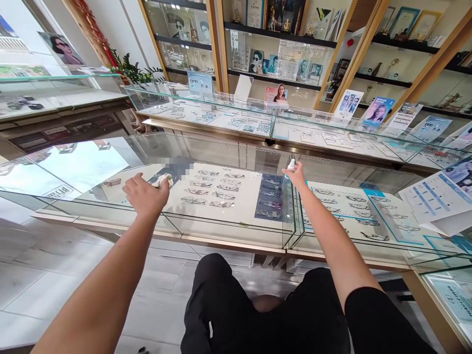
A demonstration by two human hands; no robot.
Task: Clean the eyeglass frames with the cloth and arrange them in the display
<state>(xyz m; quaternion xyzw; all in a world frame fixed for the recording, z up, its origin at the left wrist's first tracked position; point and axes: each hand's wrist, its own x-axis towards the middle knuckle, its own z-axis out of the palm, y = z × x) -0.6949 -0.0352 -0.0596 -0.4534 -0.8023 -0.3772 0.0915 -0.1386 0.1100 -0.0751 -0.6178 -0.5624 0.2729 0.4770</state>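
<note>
My left hand [146, 195] is over the glass top of the display case [250, 160], thumb against a crumpled cream-coloured cloth [162, 181]. Some of its fingers are raised, and the cloth sits at the thumb side. Farther right, near the seam between two glass sections, my right hand [296, 175] grips a small white bottle [291, 165] with a bluish base. Whether the bottle touches the glass I cannot tell. Under the glass lie rows of eyeglasses [223, 195], some of them on a dark panel [268, 196] between my hands.
A cardboard sign [438, 194] stands on the case at the right. Behind runs a second glass counter [236, 115] with eyeglasses and small posters, then wooden shelves [280, 34]. A potted plant [134, 69] is at the back left. My knees are close to the case's front edge.
</note>
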